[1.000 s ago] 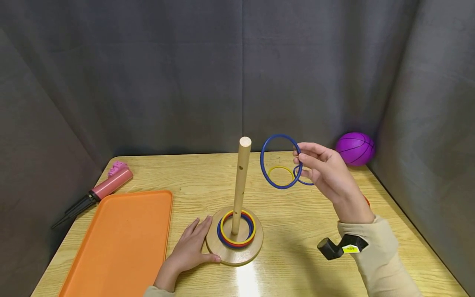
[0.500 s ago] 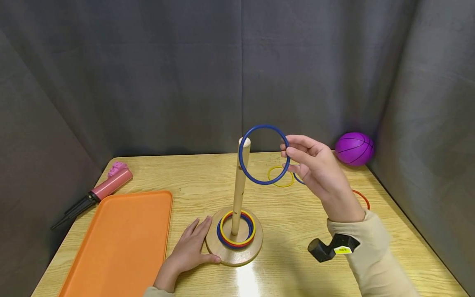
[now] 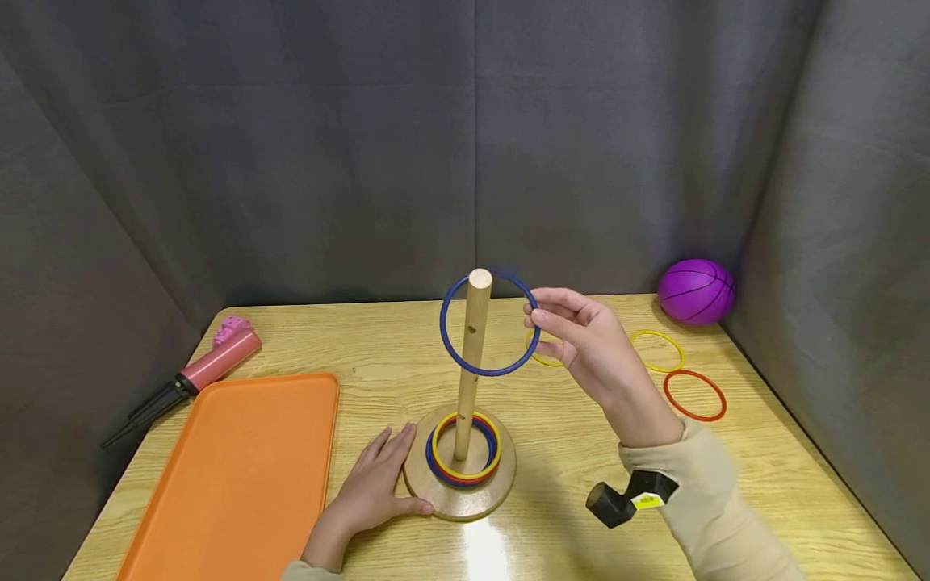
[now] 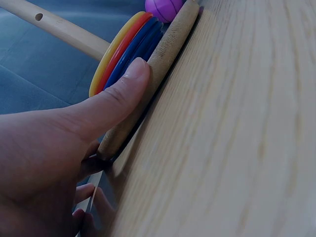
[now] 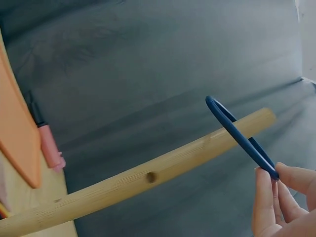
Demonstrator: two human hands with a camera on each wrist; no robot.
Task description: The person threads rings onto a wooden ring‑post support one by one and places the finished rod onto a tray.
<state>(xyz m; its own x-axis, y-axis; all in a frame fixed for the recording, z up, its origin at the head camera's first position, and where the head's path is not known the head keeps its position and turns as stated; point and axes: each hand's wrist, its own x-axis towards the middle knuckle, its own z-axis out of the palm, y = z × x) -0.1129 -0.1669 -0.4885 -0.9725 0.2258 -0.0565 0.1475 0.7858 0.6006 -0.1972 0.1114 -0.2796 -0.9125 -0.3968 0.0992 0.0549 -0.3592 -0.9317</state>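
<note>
My right hand pinches a blue ring between thumb and fingertips at its right side. The ring is tilted and encircles the upper part of the upright wooden post, whose top pokes through it; the right wrist view shows the ring crossing in front of and behind the post. Around the post's foot lie stacked yellow, red and blue rings on the round wooden base. My left hand rests beside the base, fingers spread, its thumb against the base's edge.
An orange tray lies at the left, with a pink-and-black hand pump and a pink object behind it. A purple ball sits back right. Yellow and red rings lie at the right; another yellow ring is partly hidden behind my hand.
My right hand has carried the blue ring left, from beside the post to around its top. Yellow and red rings at the right have come into sight. The left hand has stayed put.
</note>
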